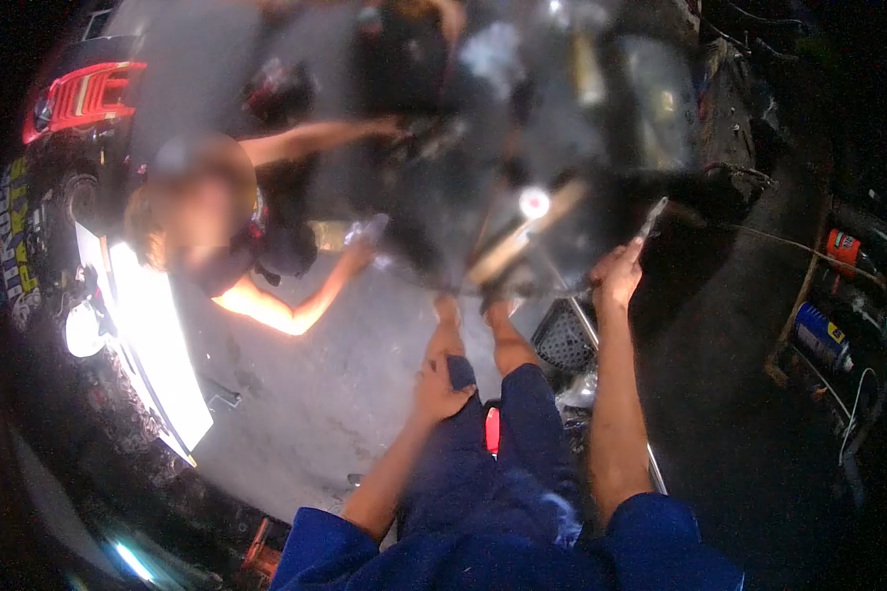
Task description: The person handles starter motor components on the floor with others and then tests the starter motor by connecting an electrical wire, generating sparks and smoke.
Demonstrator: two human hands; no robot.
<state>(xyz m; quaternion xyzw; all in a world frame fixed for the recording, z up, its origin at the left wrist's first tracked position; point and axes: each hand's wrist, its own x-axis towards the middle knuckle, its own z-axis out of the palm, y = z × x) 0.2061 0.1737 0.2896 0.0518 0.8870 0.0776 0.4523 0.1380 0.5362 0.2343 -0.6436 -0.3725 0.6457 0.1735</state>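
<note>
My left hand (442, 392) rests on my left knee, its fingers spread over the dark blue shorts (517, 433) at the hem. Out to the right, my right hand (618, 276) is closed round a slim, pale metallic tool (654, 215), whose end points up and away from me. Blur and the grip hide what kind of tool it is. Ahead of my feet is a blurred dark mass of parts, with a light brown bar (524, 236) lying slantwise and a bright round spot (534, 203) beside it.
On the left a person (202, 212) reaches towards the dark parts, one hand (363, 246) near a clear, shiny thing. A bright white panel (158, 335) stands behind them. A black perforated crate (565, 335) is by my right foot. Blue (820, 335) and orange (843, 248) containers are at right.
</note>
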